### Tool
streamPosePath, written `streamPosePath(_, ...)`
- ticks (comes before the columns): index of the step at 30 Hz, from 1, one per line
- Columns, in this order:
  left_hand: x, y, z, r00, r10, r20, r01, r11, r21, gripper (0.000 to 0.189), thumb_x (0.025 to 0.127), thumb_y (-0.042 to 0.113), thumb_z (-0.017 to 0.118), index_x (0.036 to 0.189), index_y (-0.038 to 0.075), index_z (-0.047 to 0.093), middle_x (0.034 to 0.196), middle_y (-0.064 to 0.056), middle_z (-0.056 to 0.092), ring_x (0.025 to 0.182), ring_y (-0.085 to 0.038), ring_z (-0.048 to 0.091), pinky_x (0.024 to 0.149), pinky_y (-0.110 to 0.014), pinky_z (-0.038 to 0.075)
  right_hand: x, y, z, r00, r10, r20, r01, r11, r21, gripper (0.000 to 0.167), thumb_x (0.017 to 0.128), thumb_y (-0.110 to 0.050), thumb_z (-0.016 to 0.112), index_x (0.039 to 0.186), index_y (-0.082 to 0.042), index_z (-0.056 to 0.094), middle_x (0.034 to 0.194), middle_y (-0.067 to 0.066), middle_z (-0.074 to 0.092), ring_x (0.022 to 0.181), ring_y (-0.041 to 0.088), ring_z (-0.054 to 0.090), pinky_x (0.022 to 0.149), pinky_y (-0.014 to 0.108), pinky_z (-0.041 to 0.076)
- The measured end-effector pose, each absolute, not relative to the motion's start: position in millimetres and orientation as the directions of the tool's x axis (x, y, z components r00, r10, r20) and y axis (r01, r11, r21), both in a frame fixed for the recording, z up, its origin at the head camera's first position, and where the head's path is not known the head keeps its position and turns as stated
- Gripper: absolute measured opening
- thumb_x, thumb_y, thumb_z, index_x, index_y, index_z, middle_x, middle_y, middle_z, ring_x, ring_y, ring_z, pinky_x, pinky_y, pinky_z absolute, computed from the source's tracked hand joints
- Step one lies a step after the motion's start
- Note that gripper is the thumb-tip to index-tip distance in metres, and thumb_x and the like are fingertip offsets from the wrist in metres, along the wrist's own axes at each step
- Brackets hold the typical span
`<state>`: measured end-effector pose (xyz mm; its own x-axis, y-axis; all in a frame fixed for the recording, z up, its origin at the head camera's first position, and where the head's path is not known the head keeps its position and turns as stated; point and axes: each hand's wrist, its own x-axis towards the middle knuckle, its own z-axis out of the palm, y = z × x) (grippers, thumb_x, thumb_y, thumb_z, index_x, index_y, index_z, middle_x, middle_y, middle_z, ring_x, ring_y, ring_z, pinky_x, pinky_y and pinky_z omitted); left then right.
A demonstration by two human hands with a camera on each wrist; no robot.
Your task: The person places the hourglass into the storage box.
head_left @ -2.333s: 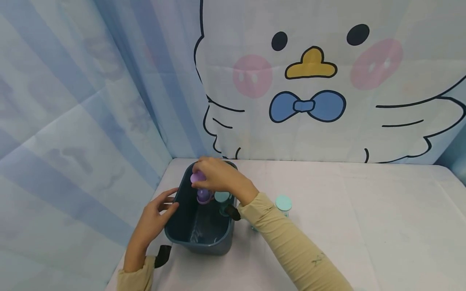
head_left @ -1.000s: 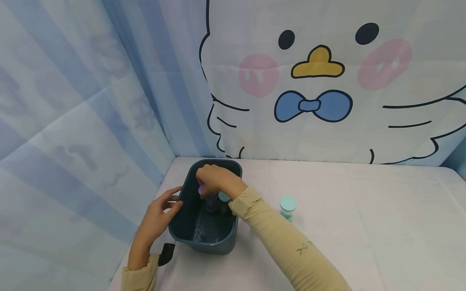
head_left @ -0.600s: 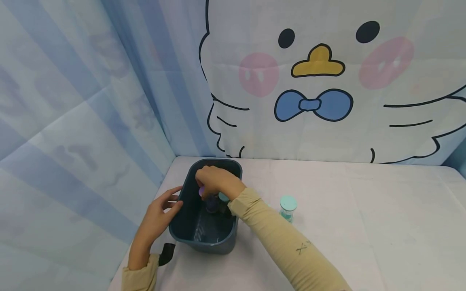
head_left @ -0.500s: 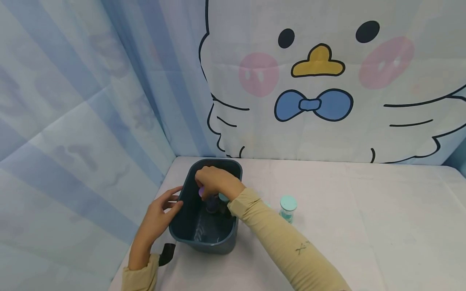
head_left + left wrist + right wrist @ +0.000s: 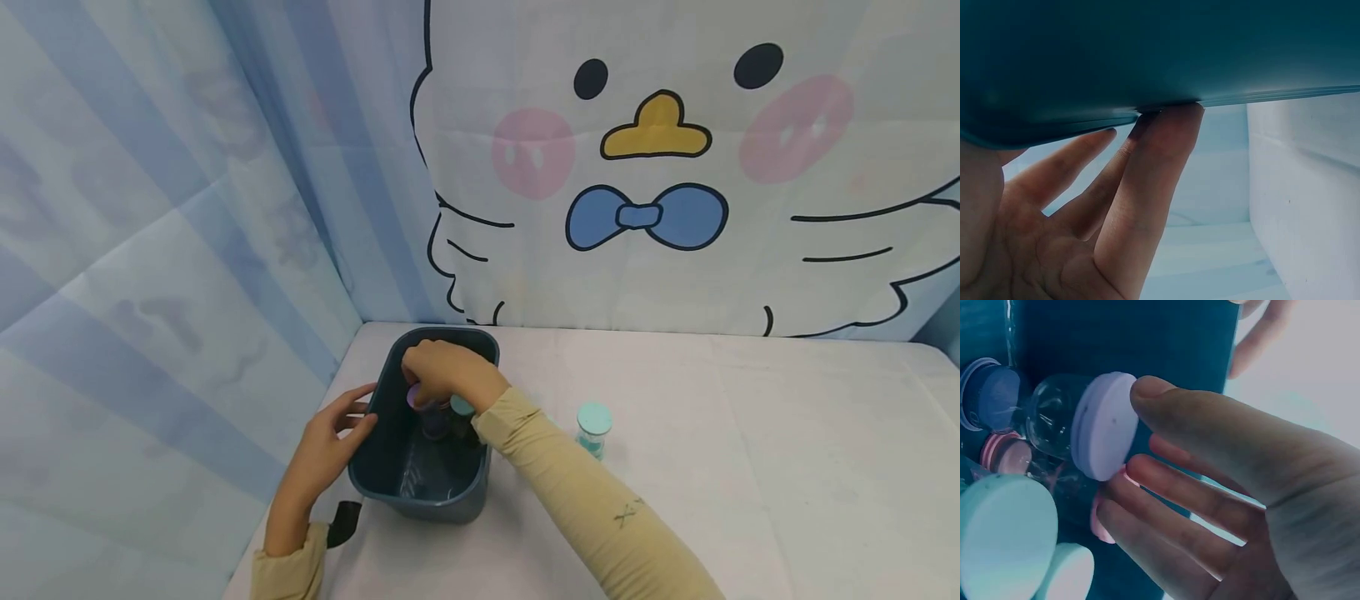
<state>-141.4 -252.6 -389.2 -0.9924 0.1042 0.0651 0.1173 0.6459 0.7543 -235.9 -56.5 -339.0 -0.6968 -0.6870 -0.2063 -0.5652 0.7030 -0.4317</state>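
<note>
A dark blue bin stands at the table's left. My left hand rests at its left rim; in the left wrist view its fairly straight fingers touch the outer wall. Inside the bin, my right hand is at a sand timer with purple caps. The right wrist view shows the thumb tip at the cap's edge and the fingers spread loosely below it, not curled round it. A pink-capped sand timer and a teal-capped one are beside it in the bin.
Another teal-capped sand timer stands on the white table, right of the bin and past the right sleeve. A patterned curtain borders the table's left side and back.
My right hand has lowered the purple sand timer deeper into the bin. Since half a second ago its fingers have loosened and more purple cap shows. The left hand stays at the rim.
</note>
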Motion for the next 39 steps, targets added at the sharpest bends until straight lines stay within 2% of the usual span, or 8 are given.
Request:
streamPosePath(6, -142, -253, -389, -0.994, 0.094, 0.049, 0.098, 0.65, 0.754, 0.048, 0.101, 0.023, 0.059, 0.146, 0.01, 0.048, 0.127, -0.021, 0.062, 0.112, -0.037, 0.063, 0.094, -0.054, 0.052, -237, -53, -333, -0.696, -0.694, -0.181, -0.597, 0.701, -0.39, 0.021, 0.091, -0.022, 0.073, 0.107, -0.009, 0.071, 0.1, 0.0, 0.066, 0.074, 0.01, 0.064, 0.073, 0.026, 0.053)
streamPosePath(16, -142, -252, -388, -0.994, 0.091, 0.054, 0.101, 0.662, 0.743, 0.048, 0.101, 0.021, 0.059, 0.146, 0.009, 0.048, 0.127, -0.022, 0.062, 0.111, -0.037, 0.064, 0.094, -0.053, 0.052, -232, -40, -325, -0.681, -0.721, -0.129, -0.632, 0.667, -0.394, 0.031, 0.093, -0.028, 0.071, 0.117, -0.008, 0.069, 0.114, 0.007, 0.068, 0.085, 0.011, 0.063, 0.085, 0.03, 0.053)
streamPosePath(25, -142, -252, -390, -0.995, 0.084, 0.052, 0.095, 0.66, 0.745, 0.047, 0.101, 0.022, 0.059, 0.146, 0.01, 0.048, 0.128, -0.022, 0.062, 0.111, -0.037, 0.064, 0.095, -0.053, 0.052, -226, -28, -320, -0.674, -0.737, -0.055, -0.666, 0.638, -0.386, 0.027, 0.092, -0.027, 0.072, 0.112, -0.009, 0.072, 0.107, 0.001, 0.068, 0.091, 0.013, 0.061, 0.082, 0.03, 0.052)
streamPosePath(32, -141, -251, -389, -0.997, 0.069, 0.02, 0.061, 0.664, 0.745, 0.048, 0.102, 0.024, 0.058, 0.147, 0.011, 0.047, 0.129, -0.022, 0.061, 0.113, -0.037, 0.063, 0.097, -0.054, 0.051, -220, -16, -318, -0.668, -0.744, -0.015, -0.681, 0.619, -0.391, 0.033, 0.092, -0.025, 0.072, 0.119, -0.006, 0.07, 0.119, 0.008, 0.068, 0.105, 0.018, 0.065, 0.094, 0.033, 0.053)
streamPosePath(39, -141, -249, -388, -0.998, 0.061, 0.009, 0.048, 0.675, 0.736, 0.05, 0.102, 0.025, 0.058, 0.147, 0.011, 0.046, 0.13, -0.022, 0.061, 0.115, -0.037, 0.062, 0.099, -0.055, 0.049, -214, -2, -319, -0.676, -0.736, 0.022, -0.677, 0.61, -0.411, 0.031, 0.091, -0.022, 0.074, 0.117, -0.005, 0.071, 0.114, 0.007, 0.068, 0.106, 0.019, 0.064, 0.096, 0.032, 0.052)
